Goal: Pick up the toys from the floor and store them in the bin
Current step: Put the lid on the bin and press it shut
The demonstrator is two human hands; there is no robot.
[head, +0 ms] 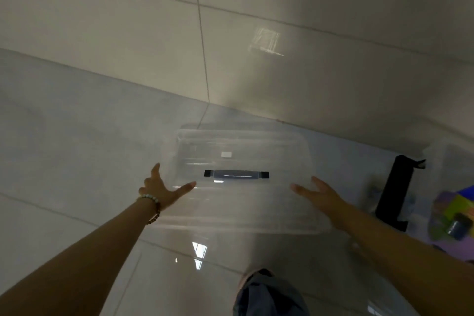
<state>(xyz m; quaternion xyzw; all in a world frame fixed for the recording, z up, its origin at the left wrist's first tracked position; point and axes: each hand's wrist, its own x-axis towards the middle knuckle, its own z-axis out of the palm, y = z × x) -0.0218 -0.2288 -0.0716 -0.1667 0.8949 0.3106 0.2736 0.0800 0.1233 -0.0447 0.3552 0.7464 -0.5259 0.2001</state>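
Note:
A clear plastic lid [243, 202] with a black handle [236, 174] lies flat low over the tiled floor, close to the wall. My left hand [164, 190], with a bead bracelet on the wrist, has its fingers spread and straight against the lid's left edge. My right hand [320, 194] reaches to the lid's right side with straight fingers and looks partly veiled by the clear plastic. Neither hand curls round anything. At the right edge stands a clear bin [436, 159] with a black latch [395, 192]. Colourful toys [454, 215] in purple, green and yellow show there.
A beige tiled wall [256, 46] rises just behind the lid. Glossy pale floor tiles [64, 161] stretch away to the left. My knee in blue-grey cloth [266, 292] shows at the bottom centre.

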